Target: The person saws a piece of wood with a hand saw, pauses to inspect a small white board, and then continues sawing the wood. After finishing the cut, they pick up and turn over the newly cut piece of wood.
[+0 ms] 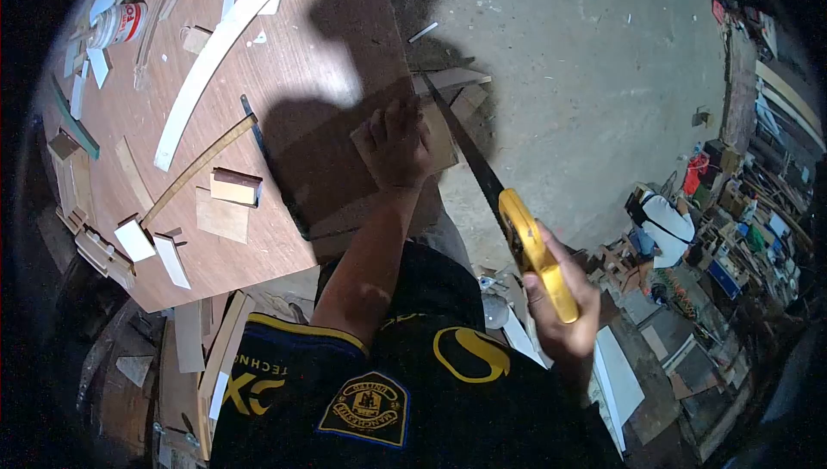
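My left hand (pixel 398 146) lies with its fingers apart on a piece of board (pixel 441 135) that reaches past the right edge of the wooden table (pixel 301 47). In my right hand (pixel 564 301) is the yellow handle of a handsaw (pixel 472 155), the fingers wrapped round it. The dark blade points up and left, its tip beside the far end of the board, near a pale strip (pixel 457 79). Whether the teeth touch wood, I cannot tell. Shadow covers much of the table around my left hand.
On the table are a long curved white strip (pixel 228 38), a hammer-like wooden-handled tool (pixel 202 159), small wood blocks (pixel 234 191) and a jar (pixel 121 24). Concrete floor (pixel 577 81) lies beyond the right edge. A person (pixel 666 226) is at the far right among scraps.
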{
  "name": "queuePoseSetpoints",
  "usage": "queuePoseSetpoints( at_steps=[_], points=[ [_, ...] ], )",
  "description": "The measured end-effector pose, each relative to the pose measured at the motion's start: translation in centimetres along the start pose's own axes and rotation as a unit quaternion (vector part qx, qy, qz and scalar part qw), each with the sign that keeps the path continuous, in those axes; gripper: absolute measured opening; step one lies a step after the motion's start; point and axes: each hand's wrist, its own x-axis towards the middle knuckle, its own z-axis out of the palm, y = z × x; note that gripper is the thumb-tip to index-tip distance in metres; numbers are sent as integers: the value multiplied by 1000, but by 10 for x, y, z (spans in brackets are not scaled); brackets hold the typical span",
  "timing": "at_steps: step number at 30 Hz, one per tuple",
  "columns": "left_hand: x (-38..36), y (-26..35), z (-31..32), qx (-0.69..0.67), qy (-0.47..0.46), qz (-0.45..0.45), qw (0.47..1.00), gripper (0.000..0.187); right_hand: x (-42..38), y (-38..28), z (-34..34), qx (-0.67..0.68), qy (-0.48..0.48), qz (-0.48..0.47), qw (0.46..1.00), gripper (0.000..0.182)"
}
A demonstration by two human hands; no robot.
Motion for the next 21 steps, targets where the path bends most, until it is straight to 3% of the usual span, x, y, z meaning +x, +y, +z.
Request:
queuePoseSetpoints(
  at_steps=[1,2,3,4,6,9,10,12,13,14,15,17,19,21],
  points=[
    [11,1,-11,-1,-3,3,1000,35,6,-10,-10,-49,-23,-14,998,55],
    [24,2,-23,-58,-139,-58,987,32,10,-26,-17,-37,-58,55,996,59],
    [34,1,-30,-113,-272,-117,948,30,13,-30,-20,-38,-57,57,996,59],
    [30,-6,-17,-114,-272,-116,948,30,17,-32,-23,-59,-68,28,996,61],
    [24,-23,11,-100,-9,90,991,25,21,-41,-27,-115,-102,-15,988,66],
    [22,-31,16,-40,-34,149,987,20,21,-39,-26,-81,-117,-39,989,66],
    [35,-27,0,-41,-34,146,988,20,19,-43,-25,-55,-115,5,992,63],
    [56,-21,-29,-179,-323,1,929,18,14,-35,-18,-61,-93,12,994,62],
    [47,-22,-20,-180,-324,0,929,18,12,-31,-15,-64,-70,18,995,61],
    [33,-24,-4,-118,-175,69,975,19,11,-30,-11,-65,-72,19,995,61],
    [28,-25,2,-51,-19,136,989,20,11,-30,-6,-54,-60,-4,997,62],
    [23,-31,15,-53,-17,146,988,21,15,-32,-3,-43,-50,-27,997,63],
    [19,-31,11,-59,-19,157,986,23,20,-39,-3,2,-66,14,998,65],
    [23,-31,6,-78,-79,137,984,27,22,-37,3,-30,-74,-42,996,66]
  ],
)
